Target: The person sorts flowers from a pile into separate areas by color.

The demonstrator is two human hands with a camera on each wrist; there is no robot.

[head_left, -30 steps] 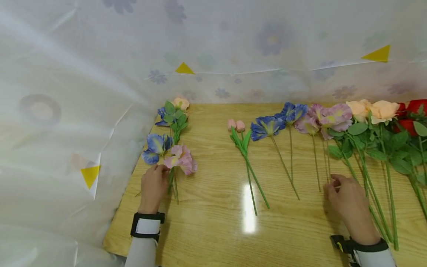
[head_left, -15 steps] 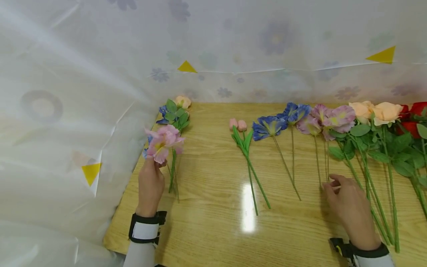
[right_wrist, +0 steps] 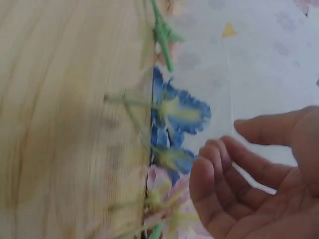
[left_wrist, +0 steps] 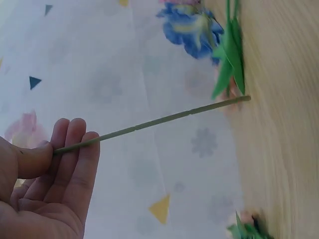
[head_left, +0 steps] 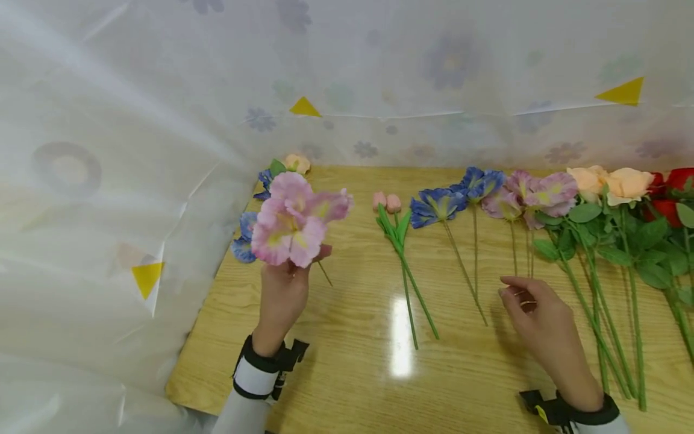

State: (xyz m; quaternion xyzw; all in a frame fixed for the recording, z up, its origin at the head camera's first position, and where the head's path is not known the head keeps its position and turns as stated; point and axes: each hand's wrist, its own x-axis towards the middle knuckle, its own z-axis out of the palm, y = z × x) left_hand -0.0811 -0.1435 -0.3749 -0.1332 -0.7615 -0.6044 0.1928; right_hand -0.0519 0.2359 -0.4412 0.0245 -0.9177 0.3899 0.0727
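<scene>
My left hand (head_left: 284, 295) pinches the thin green stem (left_wrist: 159, 119) of a pink artificial flower (head_left: 295, 223) between thumb and fingers. Its ruffled bloom, yellow at the centre, is raised toward the head camera and covers part of the left pile. Showing past it are a blue flower (head_left: 244, 247) and a peach rose (head_left: 297, 163). My right hand (head_left: 542, 331) holds nothing. Its fingers are loosely bent, with thumb and index finger apart in the right wrist view. Pink-purple flowers (head_left: 547, 193) lie just beyond it, their stems running toward the hand.
On the wooden table (head_left: 347, 374), two pink tulips (head_left: 393, 204) lie crossed in the middle. Blue flowers (head_left: 436, 208) sit right of them. Peach roses (head_left: 626, 181) and red roses (head_left: 680, 178) follow at the right. A patterned plastic sheet (head_left: 379, 60) borders the back and left.
My left hand has lifted the pink flower from the left pile, bringing it up and to the right. My right hand has shifted slightly left, away from the pink-purple flower stems.
</scene>
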